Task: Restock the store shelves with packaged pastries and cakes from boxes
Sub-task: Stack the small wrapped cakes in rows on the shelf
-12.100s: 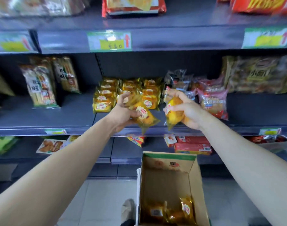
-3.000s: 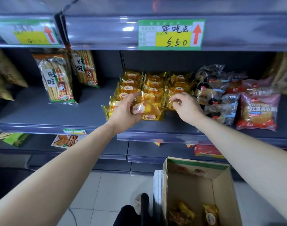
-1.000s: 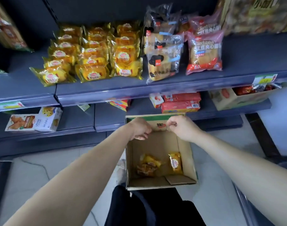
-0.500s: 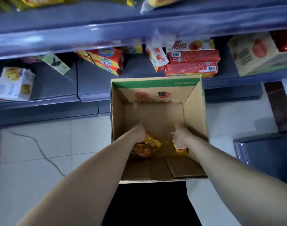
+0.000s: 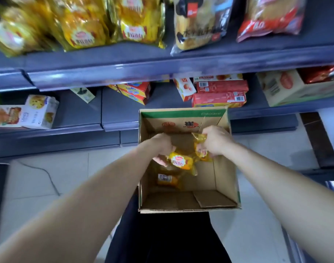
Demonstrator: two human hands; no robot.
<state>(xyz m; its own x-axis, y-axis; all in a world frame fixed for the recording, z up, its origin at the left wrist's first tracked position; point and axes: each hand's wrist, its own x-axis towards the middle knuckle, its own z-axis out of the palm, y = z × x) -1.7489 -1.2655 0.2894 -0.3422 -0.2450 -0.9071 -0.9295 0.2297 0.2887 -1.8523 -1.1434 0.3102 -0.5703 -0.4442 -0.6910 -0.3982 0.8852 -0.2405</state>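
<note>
An open cardboard box (image 5: 226, 179) stands on the floor below me. My left hand (image 5: 162, 147) grips a yellow wrapped pastry (image 5: 181, 161) above the box's inside. My right hand (image 5: 214, 139) grips a second yellow pastry packet (image 5: 200, 149) by its wrapper. One more yellow packet (image 5: 167, 180) lies on the box's bottom. On the shelf (image 5: 162, 71) above, several matching yellow pastry packets (image 5: 113, 21) are stacked at the upper left.
Dark-labelled bread bags (image 5: 198, 23) and red-labelled bags (image 5: 270, 16) sit right of the yellow stack. The lower shelf holds red biscuit boxes (image 5: 219, 92), a white cookie box (image 5: 39, 112) and a carton (image 5: 287, 88). A cable (image 5: 46, 175) runs over the tiled floor.
Both hands reached down into the box, took a packet each, and have now risen to the box's upper part. The view has tilted up, showing the stocked shelf again.
</note>
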